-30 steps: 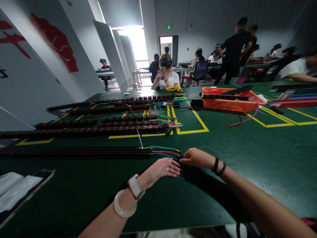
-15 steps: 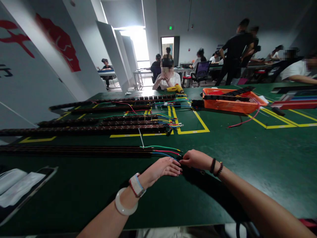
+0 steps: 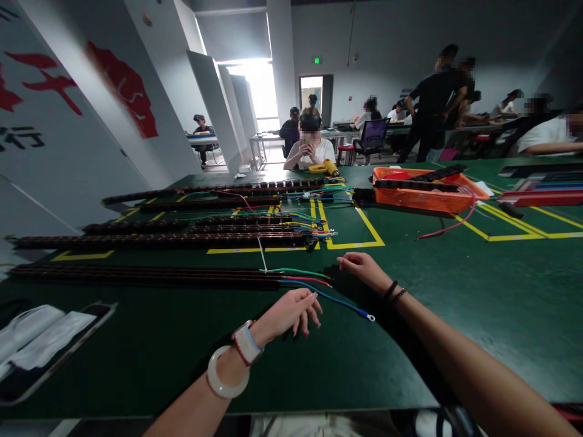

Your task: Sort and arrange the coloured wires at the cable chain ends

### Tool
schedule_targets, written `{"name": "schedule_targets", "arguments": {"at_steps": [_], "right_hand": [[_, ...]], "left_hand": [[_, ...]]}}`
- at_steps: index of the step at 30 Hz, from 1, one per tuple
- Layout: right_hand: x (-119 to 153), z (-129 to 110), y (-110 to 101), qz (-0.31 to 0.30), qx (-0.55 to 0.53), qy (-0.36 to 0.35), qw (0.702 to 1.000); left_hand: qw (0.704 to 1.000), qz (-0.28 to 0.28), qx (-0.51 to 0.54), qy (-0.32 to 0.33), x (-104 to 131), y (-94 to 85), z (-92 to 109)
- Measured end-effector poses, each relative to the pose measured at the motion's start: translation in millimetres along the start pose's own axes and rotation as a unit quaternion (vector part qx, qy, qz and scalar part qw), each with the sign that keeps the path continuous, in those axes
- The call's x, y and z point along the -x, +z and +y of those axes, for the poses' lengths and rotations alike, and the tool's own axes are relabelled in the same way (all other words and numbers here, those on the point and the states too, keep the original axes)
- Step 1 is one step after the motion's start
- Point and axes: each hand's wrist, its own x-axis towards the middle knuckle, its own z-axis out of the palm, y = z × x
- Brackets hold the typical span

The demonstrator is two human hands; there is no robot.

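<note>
Green matting covers the worktable, marked off with yellow tape outlines that set apart work zones. Nearest the person lies a long dark strip, narrow and rigid, running leftward across the mat; from its right end fan three thin insulated leads: a green wire, a red wire and a blue wire. The blue lead trails furthest toward the person and ends in a small metal ring terminal, lying loose on the mat.

The left hand hovers just beside the blue lead with fingers loosely curled downward and gripping nothing; whether the fingertips touch the wire cannot be told. Its wrist carries a watch and a smooth pale bangle. The right hand rests palm down on the mat, fingers extended and empty, just right of the wire ends; dark bead bracelets circle its wrist. The spread leads lie between the two hands, each end separate and within reach.

Further back, several more strips lie parallel, their coloured wires bunched at the right ends. An orange mesh basket holds further dark parts. A yellow tool sits before a seated person across the table. White sheets in a dark tray occupy the left edge.
</note>
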Motion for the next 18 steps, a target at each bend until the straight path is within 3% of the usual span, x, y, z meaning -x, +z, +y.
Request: {"name": "schedule_targets", "arguments": {"at_steps": [3, 5, 8, 10, 13, 15, 18], "right_hand": [[-3, -4, 5, -0.002, 0.013, -0.043, 0.999], [-6, -16, 10, -0.024, 0.061, -0.094, 0.993], [-16, -38, 21, -0.047, 0.153, -0.170, 0.972], [-24, -51, 32, -0.058, 0.201, -0.209, 0.955], [-37, -64, 50, -0.086, 0.254, -0.243, 0.932], [-44, -68, 61, -0.105, 0.283, -0.249, 0.920], [-52, -72, 72, -0.127, 0.310, -0.246, 0.910]], "left_hand": [[0.993, 0.081, -0.088, 0.019, 22, -16.5, 4], [0.969, 0.189, -0.155, 0.017, 40, -36.9, -2], [0.878, 0.401, -0.259, -0.028, 65, -79.8, -28], [0.812, 0.484, -0.317, -0.080, 79, -111.9, -51], [0.757, 0.535, -0.328, -0.183, 94, -155.1, -79], [0.745, 0.534, -0.307, -0.257, 99, -176.3, -90], [0.738, 0.517, -0.314, -0.298, 100, -195.2, -94]]}}
